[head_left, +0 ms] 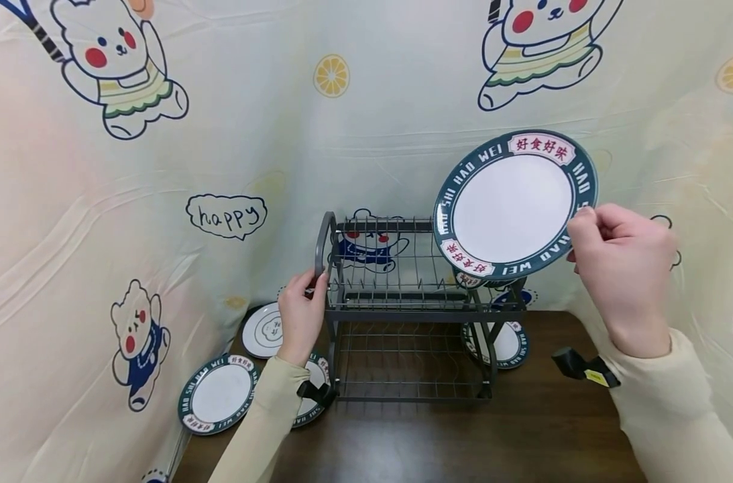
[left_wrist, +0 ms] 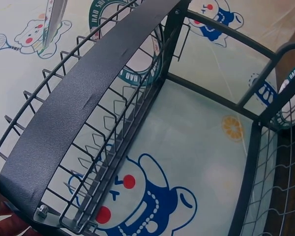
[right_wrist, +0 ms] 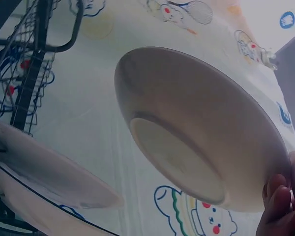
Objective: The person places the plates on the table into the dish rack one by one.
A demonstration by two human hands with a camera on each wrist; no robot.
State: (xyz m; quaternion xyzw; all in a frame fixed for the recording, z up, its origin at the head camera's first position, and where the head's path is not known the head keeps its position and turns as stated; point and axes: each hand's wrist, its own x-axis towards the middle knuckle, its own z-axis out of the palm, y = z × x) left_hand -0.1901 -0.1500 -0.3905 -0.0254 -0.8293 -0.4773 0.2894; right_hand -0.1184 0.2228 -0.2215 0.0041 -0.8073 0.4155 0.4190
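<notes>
"Where's the plate (head_left: 511, 208)?"
"Raised near the rack's (head_left: 402, 315) right end; the right hand (head_left: 628, 275) pinches its rim, some fingers hidden."
"And the left hand (head_left: 302, 312)?"
"Curled round the rack's left end frame, fingertips mostly out of sight."
"What else is obscured?"
"Most of a second plate (right_wrist: 54, 172) in the rack, behind the raised one. The left sleeve (head_left: 251, 422) partly covers a third plate (head_left: 313, 373) on the tabletop (head_left: 463, 443)."

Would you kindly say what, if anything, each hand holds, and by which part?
The right hand holds a plate by its rim; the left hand grips the dish rack by its left side bar.
</notes>
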